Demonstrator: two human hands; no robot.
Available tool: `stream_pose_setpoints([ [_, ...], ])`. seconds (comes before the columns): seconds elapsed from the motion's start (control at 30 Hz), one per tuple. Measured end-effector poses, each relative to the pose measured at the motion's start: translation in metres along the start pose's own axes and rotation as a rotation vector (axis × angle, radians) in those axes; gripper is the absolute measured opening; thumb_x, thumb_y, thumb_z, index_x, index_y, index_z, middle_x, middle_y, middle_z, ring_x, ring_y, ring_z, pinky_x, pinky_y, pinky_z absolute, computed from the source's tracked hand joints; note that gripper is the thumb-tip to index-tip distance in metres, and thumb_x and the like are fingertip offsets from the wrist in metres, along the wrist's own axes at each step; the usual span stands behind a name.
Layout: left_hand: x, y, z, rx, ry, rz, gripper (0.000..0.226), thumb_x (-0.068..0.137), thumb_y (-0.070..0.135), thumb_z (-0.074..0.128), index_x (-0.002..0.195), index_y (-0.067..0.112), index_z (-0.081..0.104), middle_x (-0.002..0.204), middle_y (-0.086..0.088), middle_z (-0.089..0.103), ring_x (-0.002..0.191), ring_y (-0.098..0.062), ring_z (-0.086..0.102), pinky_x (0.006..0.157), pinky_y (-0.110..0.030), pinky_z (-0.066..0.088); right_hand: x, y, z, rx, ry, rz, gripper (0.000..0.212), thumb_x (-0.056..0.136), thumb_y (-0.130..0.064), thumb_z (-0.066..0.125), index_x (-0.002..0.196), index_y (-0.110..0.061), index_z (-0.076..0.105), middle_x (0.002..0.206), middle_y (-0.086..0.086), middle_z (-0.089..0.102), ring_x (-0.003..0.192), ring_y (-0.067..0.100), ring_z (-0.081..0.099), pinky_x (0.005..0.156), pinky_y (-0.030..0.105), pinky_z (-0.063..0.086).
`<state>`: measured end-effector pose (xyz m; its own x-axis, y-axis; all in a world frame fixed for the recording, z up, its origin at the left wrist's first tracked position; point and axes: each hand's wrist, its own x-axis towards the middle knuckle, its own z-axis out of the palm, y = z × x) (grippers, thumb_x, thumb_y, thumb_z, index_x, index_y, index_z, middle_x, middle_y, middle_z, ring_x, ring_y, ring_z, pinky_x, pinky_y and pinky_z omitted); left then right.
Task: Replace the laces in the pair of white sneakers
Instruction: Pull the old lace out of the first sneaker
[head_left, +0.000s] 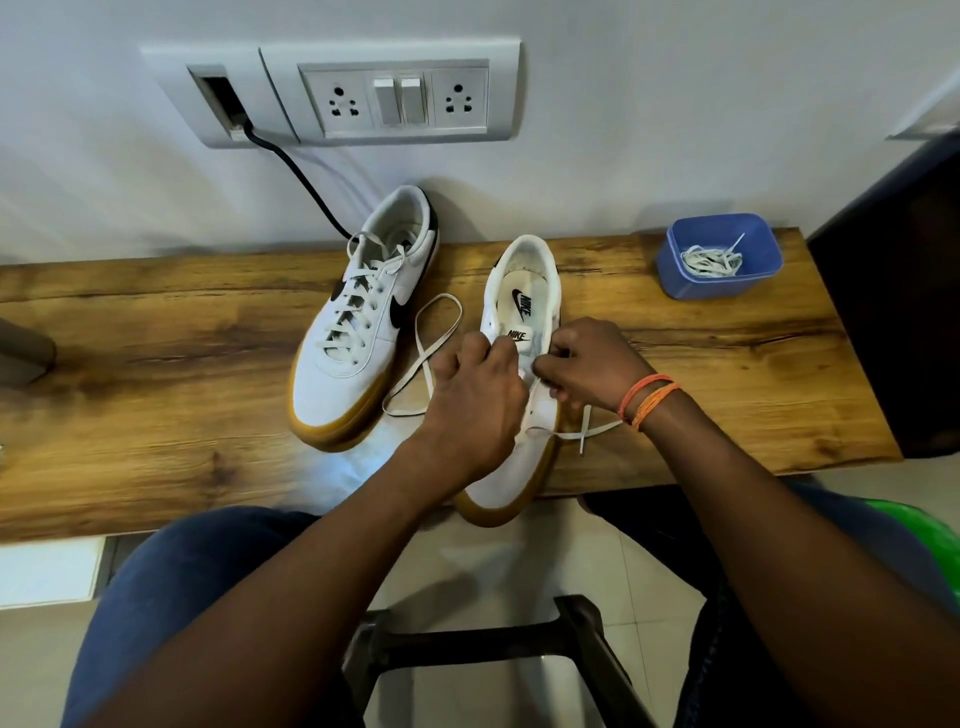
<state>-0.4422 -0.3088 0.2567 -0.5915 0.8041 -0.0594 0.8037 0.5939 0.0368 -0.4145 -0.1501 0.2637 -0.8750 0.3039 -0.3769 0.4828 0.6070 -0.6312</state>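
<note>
My left hand (480, 395) and right hand (582, 364) are both pinched closed on a white lace (431, 358) over the near sneaker (519, 312) on the wooden shelf (156, 364). The laced sneaker (358, 332) lies just left; a blue tub (719, 260) of laces sits far right.

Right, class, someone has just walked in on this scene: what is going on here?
A seated person is lacing the right-hand sneaker on a wooden shelf. Both hands, the left hand and the right hand, are pinching at its eyelets, and a loose white lace trails out on both sides. The other sneaker stands beside it, already laced. A blue tub at the right end holds another bundle of laces.
</note>
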Motion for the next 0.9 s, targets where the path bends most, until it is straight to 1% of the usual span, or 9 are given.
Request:
stream_pose_setpoints([
  [0.1,0.004,-0.007,-0.005,-0.062,-0.093,0.024,0.032,0.090,0.035,0.051,0.107,0.012,0.066,0.124,-0.006,0.040,0.118,-0.032,0.031,0.085,-0.041,0.024,0.001,0.002,-0.001,0.003,-0.009,0.015,0.021,0.084,-0.019,0.065,0.063,-0.018,0.061,0.060,0.002,0.065,0.059,0.024,0.069,0.066,0.042,0.061],
  [0.2,0.005,-0.027,-0.025,-0.163,-0.198,-0.083,0.030,0.085,0.045,0.058,0.099,0.021,0.068,0.123,-0.001,0.036,0.118,-0.026,0.026,0.093,-0.043,0.028,0.001,0.005,-0.002,0.027,-0.010,0.032,0.019,0.083,-0.017,0.065,0.064,-0.015,0.063,0.063,0.005,0.068,0.058,0.024,0.070,0.065,0.045,0.061],
  [0.37,-0.004,-0.057,-0.030,-0.228,-0.107,-0.229,0.018,0.081,0.039,0.065,0.090,0.024,0.070,0.117,0.002,0.037,0.115,-0.025,0.030,0.096,-0.044,0.031,-0.001,0.005,-0.002,0.058,-0.034,0.038,0.014,0.084,-0.014,0.063,0.071,-0.009,0.067,0.065,0.013,0.069,0.059,0.032,0.069,0.059,0.049,0.060],
  [0.43,-0.003,-0.050,-0.026,-0.235,-0.038,-0.191,0.020,0.080,0.033,0.067,0.098,0.027,0.069,0.121,0.000,0.037,0.117,-0.026,0.031,0.093,-0.041,0.028,-0.001,0.005,-0.002,0.078,-0.041,0.051,0.015,0.084,-0.013,0.063,0.076,-0.002,0.068,0.069,0.018,0.070,0.064,0.037,0.070,0.060,0.051,0.060],
  [0.5,0.000,-0.038,-0.022,-0.216,0.029,-0.070,0.030,0.076,0.034,0.069,0.107,0.030,0.068,0.128,-0.002,0.038,0.119,-0.027,0.028,0.090,-0.041,0.026,-0.001,0.004,-0.003,0.105,-0.053,0.066,0.016,0.085,-0.013,0.063,0.080,0.001,0.068,0.072,0.020,0.071,0.066,0.037,0.070,0.061,0.052,0.060],
  [0.63,0.003,-0.020,-0.005,-0.044,-0.005,0.108,0.021,0.071,0.041,0.069,0.089,0.031,0.076,0.140,-0.004,0.041,0.127,-0.031,0.023,0.092,-0.045,0.017,0.000,0.006,-0.002,0.127,-0.059,0.070,0.017,0.087,-0.014,0.064,0.086,0.002,0.069,0.075,0.021,0.071,0.062,0.029,0.069,0.063,0.050,0.061],
  [0.77,0.003,-0.017,0.002,-0.068,-0.006,0.085,0.017,0.076,0.037,0.060,0.077,0.032,0.076,0.135,0.003,0.045,0.131,-0.031,0.031,0.093,-0.045,0.015,0.000,0.007,-0.002,0.129,-0.067,0.065,0.018,0.087,-0.016,0.064,0.088,0.001,0.069,0.075,0.020,0.071,0.066,0.031,0.071,0.062,0.048,0.061],
  [0.83,0.007,-0.021,-0.001,-0.114,0.006,0.068,0.012,0.079,0.037,0.065,0.081,0.033,0.076,0.134,0.008,0.040,0.132,-0.024,0.020,0.094,-0.044,0.013,0.001,0.009,-0.003,0.119,-0.065,0.067,0.018,0.087,-0.016,0.064,0.087,0.001,0.069,0.074,0.019,0.072,0.067,0.032,0.071,0.062,0.047,0.061],
  [0.9,0.009,-0.031,-0.009,-0.155,0.066,-0.013,0.007,0.075,0.032,0.072,0.082,0.032,0.076,0.131,0.007,0.041,0.127,-0.023,0.021,0.094,-0.045,0.016,0.001,0.009,-0.003,0.119,-0.065,0.073,0.017,0.086,-0.015,0.063,0.085,0.001,0.069,0.074,0.017,0.072,0.068,0.033,0.072,0.062,0.047,0.061],
])
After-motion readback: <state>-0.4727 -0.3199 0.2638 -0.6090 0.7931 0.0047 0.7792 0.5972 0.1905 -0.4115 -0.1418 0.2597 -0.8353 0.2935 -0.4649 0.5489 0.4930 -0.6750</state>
